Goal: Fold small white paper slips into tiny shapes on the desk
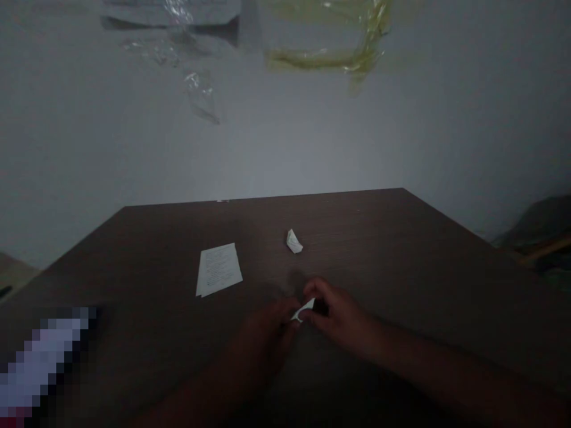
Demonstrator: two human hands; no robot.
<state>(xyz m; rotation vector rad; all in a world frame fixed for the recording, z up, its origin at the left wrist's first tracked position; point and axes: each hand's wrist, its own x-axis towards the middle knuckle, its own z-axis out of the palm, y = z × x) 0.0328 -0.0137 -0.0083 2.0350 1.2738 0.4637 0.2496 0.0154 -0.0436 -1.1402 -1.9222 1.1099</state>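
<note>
Between my two hands is a small piece of folded white paper (pixel 306 309), held just above the near middle of the table. The fingers of my left hand (pixel 279 324) pinch its left end. My right hand (pixel 332 309) grips the other end between thumb and fingers. Beyond my hands lies a small folded paper piece (pixel 294 242) with faint lines on it. To the left, a few flat printed sheets (pixel 219 269) rest in a slightly uneven stack. Dim light hides the finer folds.
The brown wooden table (pixel 357 238) ends at a pale wall (pixel 285 142) with clear and yellow tape on it. A pixelated bright object (pixel 42 356) lies at the lower left. Dark items (pixel 539 232) stand beyond the table's right edge.
</note>
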